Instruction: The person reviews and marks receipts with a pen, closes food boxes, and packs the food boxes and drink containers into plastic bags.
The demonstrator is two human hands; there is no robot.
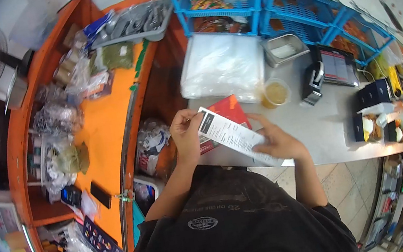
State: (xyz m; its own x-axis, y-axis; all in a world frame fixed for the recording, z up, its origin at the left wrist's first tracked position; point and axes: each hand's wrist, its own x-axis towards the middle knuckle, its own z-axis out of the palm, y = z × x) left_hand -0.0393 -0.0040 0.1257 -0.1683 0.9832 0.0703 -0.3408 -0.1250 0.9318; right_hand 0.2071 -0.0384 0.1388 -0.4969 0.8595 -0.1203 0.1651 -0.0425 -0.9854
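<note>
A long white printed receipt (234, 134) with a black block at its top end slants across in front of my body. My left hand (186, 131) pinches its upper left end between thumb and fingers. Over the lower right part lies my right hand (281, 140), its thumb on the paper and its fingers reaching toward the red packet. That red packet (230, 107), flat and paper-like, shows behind the receipt at the steel counter's (324, 128) near edge. Just beyond my right hand stands a clear plastic cup (275, 93) of yellowish liquid.
Clear plastic bags (223, 62) are stacked at the back, near a metal tin (285, 50) and a tablet (337, 65). Blue baskets (219, 0) rise behind. Dark boxes (374, 95) stand right. An orange counter (104, 140) on the left carries a phone (100, 194).
</note>
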